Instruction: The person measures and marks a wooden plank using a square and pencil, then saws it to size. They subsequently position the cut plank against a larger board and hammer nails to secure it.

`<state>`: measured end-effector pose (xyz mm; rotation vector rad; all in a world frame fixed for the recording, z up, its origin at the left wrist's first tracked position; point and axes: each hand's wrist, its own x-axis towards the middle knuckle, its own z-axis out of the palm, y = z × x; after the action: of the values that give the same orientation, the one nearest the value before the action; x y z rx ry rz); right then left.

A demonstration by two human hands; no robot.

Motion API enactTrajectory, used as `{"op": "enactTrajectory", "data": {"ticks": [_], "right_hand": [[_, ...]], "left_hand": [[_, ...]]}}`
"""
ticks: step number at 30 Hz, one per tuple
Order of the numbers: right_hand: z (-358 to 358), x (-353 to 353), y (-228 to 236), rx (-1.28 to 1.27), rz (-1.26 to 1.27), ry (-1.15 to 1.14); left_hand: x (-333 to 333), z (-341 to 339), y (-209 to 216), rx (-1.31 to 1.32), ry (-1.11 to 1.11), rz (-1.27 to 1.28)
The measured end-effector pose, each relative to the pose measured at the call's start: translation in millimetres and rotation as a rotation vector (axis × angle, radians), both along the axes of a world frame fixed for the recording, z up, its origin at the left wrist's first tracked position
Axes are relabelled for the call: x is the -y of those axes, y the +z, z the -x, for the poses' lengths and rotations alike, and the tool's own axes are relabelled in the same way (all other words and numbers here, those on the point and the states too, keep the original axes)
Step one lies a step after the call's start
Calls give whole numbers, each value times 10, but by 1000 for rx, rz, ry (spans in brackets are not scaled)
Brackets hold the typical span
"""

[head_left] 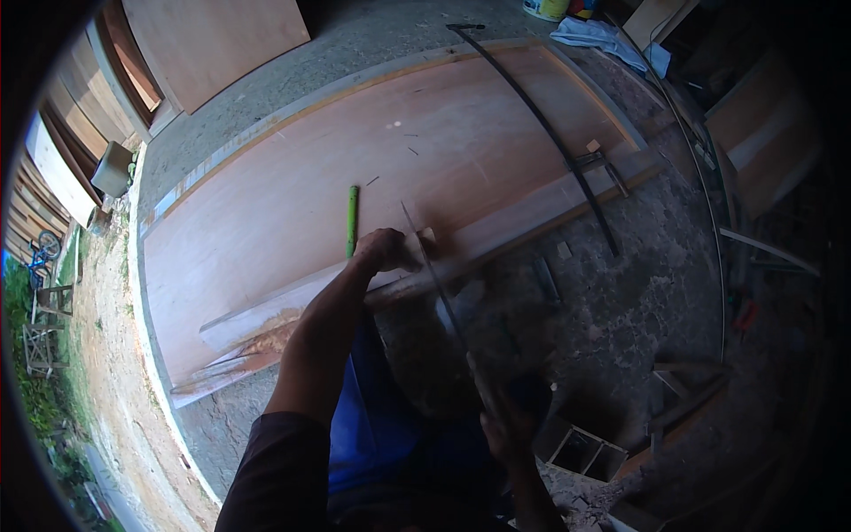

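Note:
My left hand (384,249) is closed over a pale wooden strip (301,295), near the strip's right end. The strip lies slantwise over the near edge of a large plywood panel (310,168). A long, thin handsaw (446,306) crosses the strip just right of that hand, its tip pointing away over the panel. In the shadow at the lower right, my right hand (501,434) grips the saw's handle end; its fingers are dim. Beyond my left hand lies a bright green tool handle (353,217), its near end hidden.
A long dark bar (541,120) with a bent far end lies across the panel's right part, beside a clamp-like metal tool (607,168). A hollow block (585,452) stands at the lower right. A white-blue cloth (607,40) and a bucket (545,9) are at the back.

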<state>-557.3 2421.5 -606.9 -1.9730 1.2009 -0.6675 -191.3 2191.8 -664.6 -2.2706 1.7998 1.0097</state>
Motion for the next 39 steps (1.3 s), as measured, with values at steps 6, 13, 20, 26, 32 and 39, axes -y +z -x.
{"op": "enactTrajectory", "data": {"ticks": [6, 13, 20, 26, 32, 39], "right_hand": [[80, -202, -166, 1, -52, -62], [-561, 815, -421, 175, -10, -67], [80, -237, -105, 17, -220, -54], [-878, 1212, -556, 354, -1, -110], [442, -493, -150, -209, -373, -37], [-633, 842, -481, 197, -50, -90]], "left_hand": [[-116, 222, -58, 52, -61, 143], [15, 255, 4, 55, -62, 65], [-57, 114, 31, 18, -15, 30], [-48, 357, -107, 30, -54, 219], [72, 41, 59, -6, -65, -14], [-42, 272, -156, 73, -69, 206]]}}
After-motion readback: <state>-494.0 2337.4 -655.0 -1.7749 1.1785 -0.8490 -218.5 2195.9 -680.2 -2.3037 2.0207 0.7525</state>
